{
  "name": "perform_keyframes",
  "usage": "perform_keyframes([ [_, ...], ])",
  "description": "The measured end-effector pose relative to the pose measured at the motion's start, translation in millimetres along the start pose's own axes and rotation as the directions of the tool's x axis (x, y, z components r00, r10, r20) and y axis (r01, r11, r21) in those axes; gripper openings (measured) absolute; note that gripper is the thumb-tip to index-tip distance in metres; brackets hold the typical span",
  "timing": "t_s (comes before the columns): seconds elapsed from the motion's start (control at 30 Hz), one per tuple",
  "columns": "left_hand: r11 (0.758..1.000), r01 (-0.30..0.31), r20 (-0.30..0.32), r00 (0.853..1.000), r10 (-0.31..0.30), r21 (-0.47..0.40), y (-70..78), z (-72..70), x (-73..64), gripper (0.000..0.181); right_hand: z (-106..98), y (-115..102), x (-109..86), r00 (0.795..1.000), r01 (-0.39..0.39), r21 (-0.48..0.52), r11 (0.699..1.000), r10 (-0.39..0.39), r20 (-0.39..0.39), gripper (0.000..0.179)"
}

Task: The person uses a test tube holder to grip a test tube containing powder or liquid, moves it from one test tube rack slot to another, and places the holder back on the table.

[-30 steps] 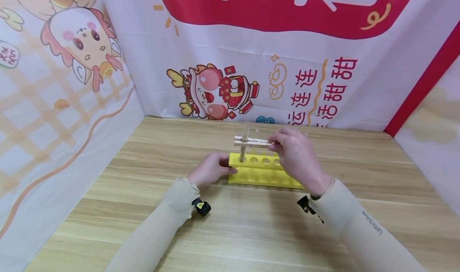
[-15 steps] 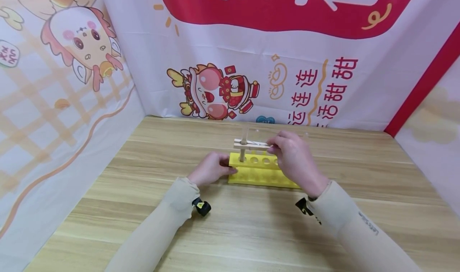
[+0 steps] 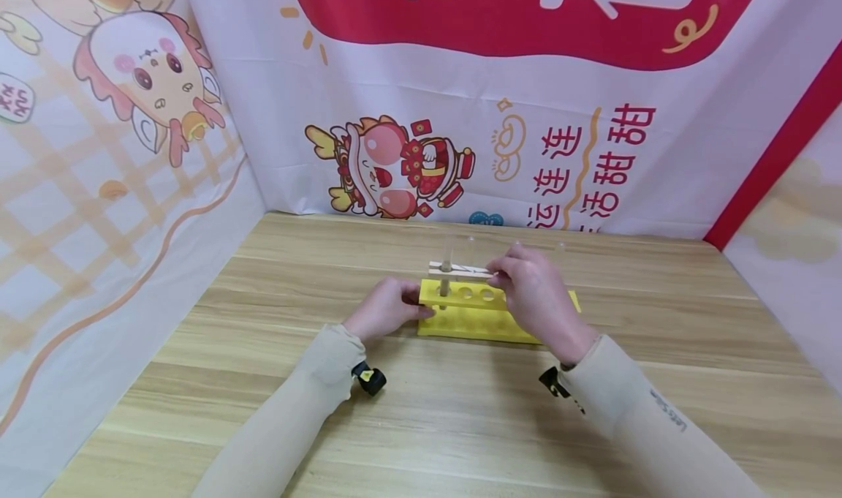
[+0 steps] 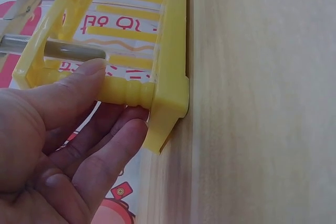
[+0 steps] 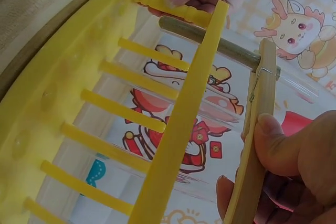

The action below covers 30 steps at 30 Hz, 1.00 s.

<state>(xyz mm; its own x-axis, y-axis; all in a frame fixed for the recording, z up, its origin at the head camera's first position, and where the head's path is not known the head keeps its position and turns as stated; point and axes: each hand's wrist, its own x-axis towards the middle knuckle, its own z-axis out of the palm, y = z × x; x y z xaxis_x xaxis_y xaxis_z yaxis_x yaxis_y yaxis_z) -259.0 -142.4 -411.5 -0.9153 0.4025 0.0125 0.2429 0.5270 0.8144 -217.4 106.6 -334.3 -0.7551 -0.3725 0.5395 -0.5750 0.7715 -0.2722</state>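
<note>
In the head view, my left hand [image 3: 388,308] grips the left end post of a yellow test tube rack [image 3: 487,331], thumb and fingers around the post in the left wrist view. My right hand [image 3: 536,293] pinches the tail end of a wooden test tube clamp [image 3: 468,271]. The clamp's far end is closed around a glass test tube [image 5: 236,51] holding grey-brown contents. This tube passes through the end hole of the rack's upper plate, beside my left hand. Its rounded bottom [image 4: 94,53] hangs between the upper plate and the base, close to my left thumb.
Clear test tubes [image 3: 471,246] stand along the rack's far side, their tops showing behind it. Yellow pegs [image 5: 121,111] rise from the rack's base. The rack stands on a wood-grain table [image 3: 434,425], with a printed cloth [image 3: 408,81] hanging at its back edge.
My right hand has lowered the clamp and test tube, so the tube's bottom now shows below the rack's upper plate. My left hand has stayed at the post.
</note>
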Motion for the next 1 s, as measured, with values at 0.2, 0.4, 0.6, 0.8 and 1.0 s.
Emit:
perform_keyframes([
  [0.2, 1.0, 0.005, 0.0, 1.0, -0.005, 0.003, -0.2, -0.6, 0.2, 0.017, 3.8, -0.5, -1.7, 1.0, -0.018, 0.018, 1.0, 0.018, 0.012, 0.011],
  [0.4, 1.0, -0.005, 0.0, 1.0, 0.005, 0.02, -1.2, -0.9, 0.9, 0.017, 7.7, 0.3, -3.7, 1.0, -0.025, 0.019, 0.999, 0.025, 0.016, 0.01],
  [0.6, 1.0, -0.012, 0.007, 1.0, 0.012, 0.026, -0.9, -1.5, 1.0, 0.018, 10.8, 0.1, -5.9, 0.998, -0.052, 0.022, 0.998, 0.051, 0.04, 0.009],
  [0.8, 1.0, -0.015, 0.009, 1.0, 0.015, 0.017, -0.4, -1.1, 0.6, 0.018, 15.3, 0.0, -8.3, 0.995, -0.086, 0.031, 0.996, 0.084, 0.062, 0.009],
  [1.0, 1.0, -0.011, 0.007, 1.0, 0.01, 0.02, -0.9, -0.9, 1.0, 0.017, 18.7, 1.0, -9.8, 0.994, -0.091, 0.021, 0.996, 0.09, 0.061, 0.01],
])
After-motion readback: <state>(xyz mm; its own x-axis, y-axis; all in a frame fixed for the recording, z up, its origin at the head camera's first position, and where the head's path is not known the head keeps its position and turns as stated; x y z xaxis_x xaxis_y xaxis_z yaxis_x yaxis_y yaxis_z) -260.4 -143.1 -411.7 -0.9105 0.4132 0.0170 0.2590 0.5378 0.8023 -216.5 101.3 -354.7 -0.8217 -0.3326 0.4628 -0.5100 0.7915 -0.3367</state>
